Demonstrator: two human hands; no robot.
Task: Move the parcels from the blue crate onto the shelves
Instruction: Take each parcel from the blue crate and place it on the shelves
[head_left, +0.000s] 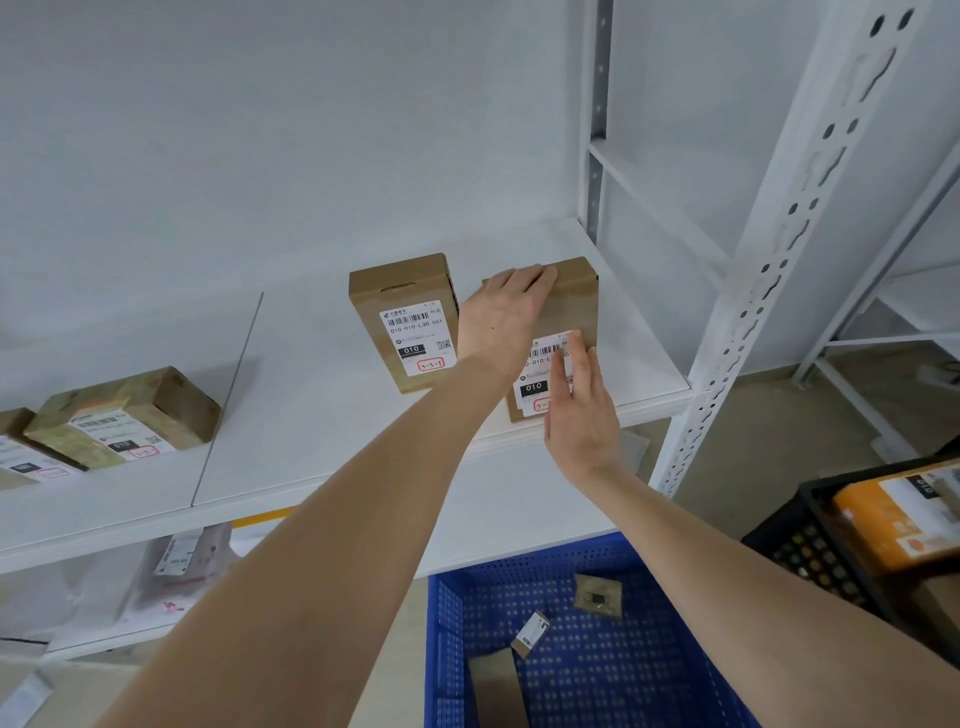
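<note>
The box (571, 304) lies flat on the white shelf (322, 415), label up. Its long axis runs from the shelf's front lip back toward the wall, and its near end sits right at that lip. Both hands are on or at it.

The left hand (501, 317) lies across the box's far left corner, fingers flat over the top and not wrapped round anything. The right hand (584, 421) is at the box's near end with its fingers straight and together. The fingertips are over the label, and whether they touch it I cannot tell.

The left hand is nearer the far end and the right nearer the front. Any nudge deeper would probably come as a push along the long axis, away from the person.

Just left of the box, with a narrow gap between them, a second box (402, 322) lies the same way. Well to its left are more parcels (124, 415). To the right of the box stands the rack's upright post (779, 249).

Below the box, the blue crate (452, 623) holds a few small parcels (598, 595) yet to be moved. Down to the right is a black crate (810, 551).
</note>
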